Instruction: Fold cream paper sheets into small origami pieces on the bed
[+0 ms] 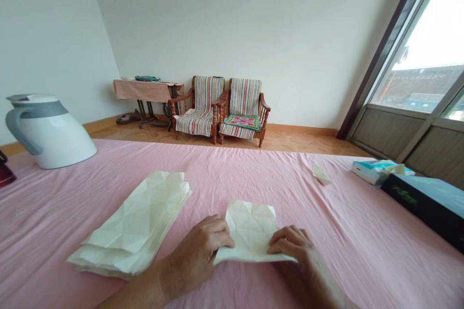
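Note:
A creased, cream-coloured sheet of paper [252, 231] lies in front of me on the pink tablecloth, its near edge raised a little. My left hand [206, 246] pinches its left near corner between thumb and curled fingers. At the right near side, my right hand [295, 248] grips the same sheet, fingers bent over the top and the thumb hidden beneath. To the left of my left forearm rests a thick stack of similar creased sheets [134, 224]. Beyond my right hand, a small folded paper piece [321, 175] sits apart.
A white and grey jug [60, 130] stands at the left, near a dark red object [5, 171] cut by the frame. On the right are a tissue pack [373, 171] and a black box [424, 203]. Two wooden armchairs [203, 101] stand by the far wall beside a cloth-covered sewing table [145, 89].

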`<state>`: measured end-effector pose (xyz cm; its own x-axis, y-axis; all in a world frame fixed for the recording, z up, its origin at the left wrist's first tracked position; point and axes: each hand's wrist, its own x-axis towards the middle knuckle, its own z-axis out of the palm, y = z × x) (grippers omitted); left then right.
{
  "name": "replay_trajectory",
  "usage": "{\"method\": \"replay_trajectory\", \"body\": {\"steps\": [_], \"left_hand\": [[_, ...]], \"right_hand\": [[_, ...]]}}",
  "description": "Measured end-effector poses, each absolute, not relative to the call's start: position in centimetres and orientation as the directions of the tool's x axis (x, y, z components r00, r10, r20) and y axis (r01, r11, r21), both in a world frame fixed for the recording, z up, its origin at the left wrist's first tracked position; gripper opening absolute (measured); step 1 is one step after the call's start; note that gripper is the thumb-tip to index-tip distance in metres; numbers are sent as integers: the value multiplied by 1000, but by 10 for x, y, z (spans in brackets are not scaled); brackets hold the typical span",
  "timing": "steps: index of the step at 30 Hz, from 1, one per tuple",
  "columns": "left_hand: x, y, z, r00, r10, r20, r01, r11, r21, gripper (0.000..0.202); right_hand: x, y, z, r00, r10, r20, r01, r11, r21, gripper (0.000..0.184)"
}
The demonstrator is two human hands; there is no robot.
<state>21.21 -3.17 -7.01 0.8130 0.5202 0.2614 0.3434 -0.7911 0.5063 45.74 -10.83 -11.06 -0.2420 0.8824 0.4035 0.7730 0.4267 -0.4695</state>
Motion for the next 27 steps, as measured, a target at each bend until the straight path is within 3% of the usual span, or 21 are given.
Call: {"method": "replay_trajectory", "body": {"steps": [4, 9, 12, 16, 18, 27], "left_hand": [[213, -28, -73, 737, 642, 211, 394, -662, 637, 19], [217, -23, -78, 657, 734, 175, 408, -541, 736, 19], [220, -21, -84, 570, 809, 146, 443, -452, 774, 17], [224, -20, -91, 498, 850, 175, 439, -421, 794, 59], [225, -21, -92, 488, 854, 180, 472, -431, 769, 64], [224, -24, -94, 547, 799, 251, 529, -562, 636, 32]], "right_hand": [[452, -106, -122, 21, 914, 405, 747, 255, -614, 28], [449, -98, -128, 118, 935, 333, 649, 181, -739, 39], [447, -92, -129, 177, 941, 289, 708, 82, -702, 40], [442, -89, -126, 226, 934, 277, 777, -1, -630, 30], [440, -89, -125, 239, 922, 306, 798, -7, -603, 28], [440, -94, -127, 211, 872, 441, 902, 0, -431, 17]]}}
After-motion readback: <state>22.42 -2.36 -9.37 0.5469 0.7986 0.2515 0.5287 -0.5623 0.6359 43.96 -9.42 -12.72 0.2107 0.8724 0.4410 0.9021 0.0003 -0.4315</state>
